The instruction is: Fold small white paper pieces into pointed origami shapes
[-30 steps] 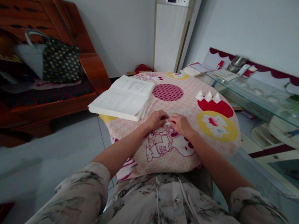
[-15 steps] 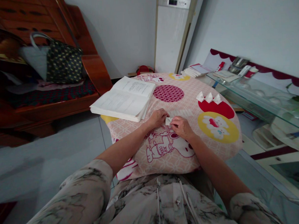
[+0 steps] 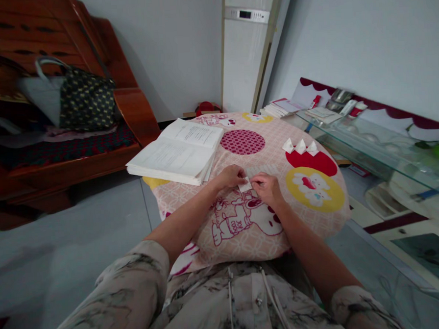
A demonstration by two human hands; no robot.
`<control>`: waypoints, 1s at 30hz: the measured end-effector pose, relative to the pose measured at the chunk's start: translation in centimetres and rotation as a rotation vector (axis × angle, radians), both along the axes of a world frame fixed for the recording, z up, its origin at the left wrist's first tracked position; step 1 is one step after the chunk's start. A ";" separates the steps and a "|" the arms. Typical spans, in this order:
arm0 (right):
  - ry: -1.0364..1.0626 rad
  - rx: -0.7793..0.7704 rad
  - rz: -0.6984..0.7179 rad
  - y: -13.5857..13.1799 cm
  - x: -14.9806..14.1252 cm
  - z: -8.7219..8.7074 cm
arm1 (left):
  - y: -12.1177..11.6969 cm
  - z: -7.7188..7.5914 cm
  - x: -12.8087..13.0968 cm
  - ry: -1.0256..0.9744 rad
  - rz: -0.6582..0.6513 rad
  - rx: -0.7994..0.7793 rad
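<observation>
A small piece of folded white paper (image 3: 244, 185) is between my two hands, just above the patterned cloth. My left hand (image 3: 232, 176) pinches its left side with thumb and fingers. At the right edge of the paper, the fingers of my right hand (image 3: 268, 187) are closed together in a pinch; their tips partly hide that edge. Behind the hands lies a pale paper strip (image 3: 264, 169), partly covered by them. Three folded paper pieces (image 3: 300, 146) with pointed tops stand in a row farther right.
A thick open book (image 3: 178, 149) lies at the table's left side. The round table wears a pink printed cloth (image 3: 205, 256). Papers (image 3: 281, 107) are stacked at the back right, beside a glass shelf (image 3: 380, 151). A wooden bench (image 3: 72, 162) with bags stands at left.
The folded paper has turned and tilted between my fingers. My right fingers have shifted to its edge. The whole view has moved slightly, so everything sits a little farther left and lower.
</observation>
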State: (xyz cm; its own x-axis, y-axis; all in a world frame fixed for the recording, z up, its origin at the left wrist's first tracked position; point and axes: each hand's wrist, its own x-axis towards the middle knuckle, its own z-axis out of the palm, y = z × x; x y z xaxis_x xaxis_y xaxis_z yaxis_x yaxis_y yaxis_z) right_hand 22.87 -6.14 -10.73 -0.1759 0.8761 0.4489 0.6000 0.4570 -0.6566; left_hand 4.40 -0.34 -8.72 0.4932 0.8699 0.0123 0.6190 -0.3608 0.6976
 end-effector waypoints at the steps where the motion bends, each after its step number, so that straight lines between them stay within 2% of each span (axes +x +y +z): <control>1: 0.075 -0.028 -0.065 0.1 0.2 0.0 | -0.1 0.0 0.0 -0.055 0.009 -0.040; 3: 0.227 -0.149 -0.149 0.3 0.4 0.0 | -0.3 0.0 0.1 -0.210 0.047 -0.118; 6: 0.412 -0.376 -0.123 0.5 0.4 -0.3 | -0.7 0.1 0.7 -0.487 0.139 -0.233; 10: 0.583 -0.457 -0.055 0.3 0.2 -0.1 | -1.4 0.2 1.5 -0.675 0.123 -0.341; 16: 0.764 -0.483 -0.073 -0.1 0.0 0.7 | -2.4 0.0 2.1 -0.638 0.018 -0.562; 20: 0.803 -0.477 -0.059 -0.2 -0.3 0.7 | -2.9 0.1 2.3 -0.727 0.061 -0.562; 22: 0.787 -0.472 -0.043 -0.2 -0.3 0.8 | -3.2 0.1 2.3 -0.758 0.042 -0.566; 26: 0.770 -0.473 -0.023 -0.2 0.3 1.0 | -3.4 0.0 1.9 -0.741 -0.029 -0.695; 30: 0.796 -0.473 -0.035 -0.2 0.5 0.9 | -3.5 0.1 1.8 -0.744 0.015 -0.724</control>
